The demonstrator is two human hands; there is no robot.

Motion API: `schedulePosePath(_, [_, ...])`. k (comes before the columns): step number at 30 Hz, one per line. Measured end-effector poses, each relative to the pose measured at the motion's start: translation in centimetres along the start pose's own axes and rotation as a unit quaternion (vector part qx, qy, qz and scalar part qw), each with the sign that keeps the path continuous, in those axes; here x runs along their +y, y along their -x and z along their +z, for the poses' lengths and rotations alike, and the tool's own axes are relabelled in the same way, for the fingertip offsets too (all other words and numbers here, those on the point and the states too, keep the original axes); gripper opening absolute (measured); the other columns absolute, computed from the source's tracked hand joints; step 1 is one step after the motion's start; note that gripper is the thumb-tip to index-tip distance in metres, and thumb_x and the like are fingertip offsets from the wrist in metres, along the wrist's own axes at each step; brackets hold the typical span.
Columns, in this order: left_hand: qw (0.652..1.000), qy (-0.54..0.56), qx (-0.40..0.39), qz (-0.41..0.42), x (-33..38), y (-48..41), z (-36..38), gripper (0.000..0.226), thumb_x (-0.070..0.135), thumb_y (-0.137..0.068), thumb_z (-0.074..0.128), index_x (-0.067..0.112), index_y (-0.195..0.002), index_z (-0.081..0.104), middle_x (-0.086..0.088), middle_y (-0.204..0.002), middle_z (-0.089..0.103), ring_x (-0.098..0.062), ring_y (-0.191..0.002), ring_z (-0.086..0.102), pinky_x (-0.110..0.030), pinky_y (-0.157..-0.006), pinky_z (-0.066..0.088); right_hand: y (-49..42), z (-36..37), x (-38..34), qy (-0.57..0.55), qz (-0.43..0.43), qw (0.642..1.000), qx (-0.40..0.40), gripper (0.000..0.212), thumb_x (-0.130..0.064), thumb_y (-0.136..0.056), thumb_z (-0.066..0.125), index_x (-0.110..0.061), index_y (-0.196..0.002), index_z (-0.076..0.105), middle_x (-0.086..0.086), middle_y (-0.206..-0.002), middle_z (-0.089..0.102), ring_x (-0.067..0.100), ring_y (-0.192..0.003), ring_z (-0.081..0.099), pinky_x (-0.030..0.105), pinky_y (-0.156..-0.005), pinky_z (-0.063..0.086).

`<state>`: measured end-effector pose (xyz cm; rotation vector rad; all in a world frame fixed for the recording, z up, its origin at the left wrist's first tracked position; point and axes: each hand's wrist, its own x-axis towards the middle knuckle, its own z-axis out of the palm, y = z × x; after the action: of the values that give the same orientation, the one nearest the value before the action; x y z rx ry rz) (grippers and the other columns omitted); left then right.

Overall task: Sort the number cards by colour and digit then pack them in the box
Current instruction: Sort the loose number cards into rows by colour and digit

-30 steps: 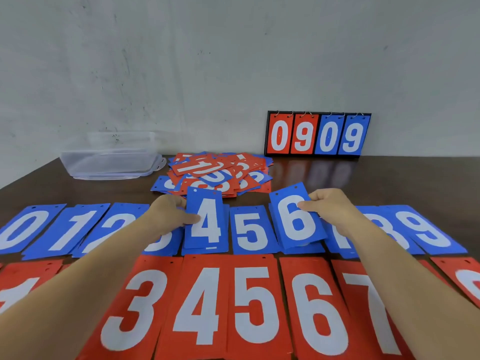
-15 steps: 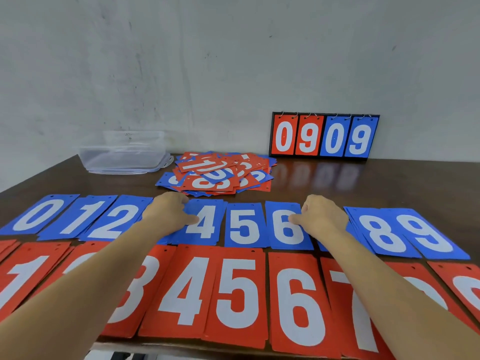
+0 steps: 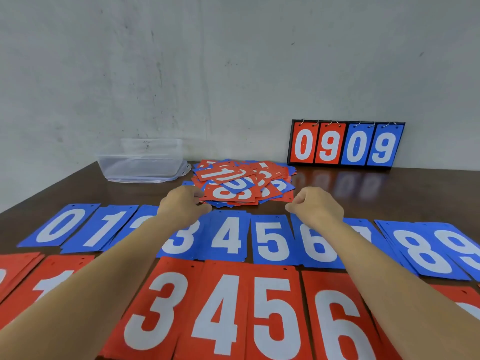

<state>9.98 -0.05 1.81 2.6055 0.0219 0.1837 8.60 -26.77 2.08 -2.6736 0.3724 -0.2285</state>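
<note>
A loose pile of mixed red and blue number cards (image 3: 241,185) lies at the middle back of the table. In front of it runs a row of blue cards from 0 (image 3: 59,227) to 9 (image 3: 462,250), with the blue 4 (image 3: 226,237) and blue 6 (image 3: 317,248) flat in their places. Nearest me is a row of red cards, among them 3 (image 3: 155,307) and 6 (image 3: 340,326). My left hand (image 3: 181,206) has curled fingers at the pile's front left edge. My right hand (image 3: 314,206) is curled and holds nothing, just right of the pile's front corner.
A clear plastic box (image 3: 141,162) stands on its lid at the back left against the wall. A flip scoreboard (image 3: 346,144) reading 0909 stands at the back right. Bare dark table (image 3: 363,193) shows between the scoreboard and the blue row.
Both hands laid the blue 4 and the blue 6 down on their stacks, let go, and moved forward to the mixed pile.
</note>
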Motion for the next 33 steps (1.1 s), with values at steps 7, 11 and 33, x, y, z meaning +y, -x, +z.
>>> schedulePosePath(7, [1.000, 0.008, 0.001, 0.007, -2.2, -4.9, -1.8, 0.047, 0.037, -0.086, 0.069, 0.017, -0.127, 0.059, -0.003, -0.120, 0.063, -0.020, -0.102, 0.059, -0.033, -0.086, 0.049, -4.9, 2.3, -4.0, -0.037, 0.010, 0.999, -0.003, 0.036, -0.049, -0.086, 0.063, -0.016, -0.075, 0.068, 0.000, -0.075, 0.066, 0.016, -0.070, 0.062, 0.028, -0.059, 0.047])
schedulePosePath(11, [1.000, 0.019, 0.004, 0.012, -3.4, -7.6, -1.8, 0.047, 0.037, -0.087, 0.068, 0.018, -0.129, 0.058, -0.003, -0.120, 0.063, -0.017, -0.099, 0.058, -0.034, -0.086, 0.051, -7.8, 4.6, -6.9, -0.064, 0.012, 0.998, 0.012, 0.043, -0.056, -0.084, 0.062, -0.019, -0.065, 0.054, 0.001, -0.070, 0.063, 0.018, -0.067, 0.062, 0.028, -0.055, 0.043])
schedulePosePath(33, [0.998, 0.060, -0.020, -0.009, -7.9, -11.8, -0.2, 0.052, 0.039, -0.087, 0.067, 0.027, -0.135, 0.051, 0.007, -0.124, 0.063, -0.014, -0.116, 0.057, -0.046, -0.107, 0.039, -17.4, 12.5, -14.0, 0.056, 0.071, 0.995, 0.032, 0.089, -0.071, -0.076, 0.061, -0.012, -0.139, 0.039, 0.011, -0.143, 0.038, 0.030, -0.133, 0.031, 0.043, -0.106, 0.028])
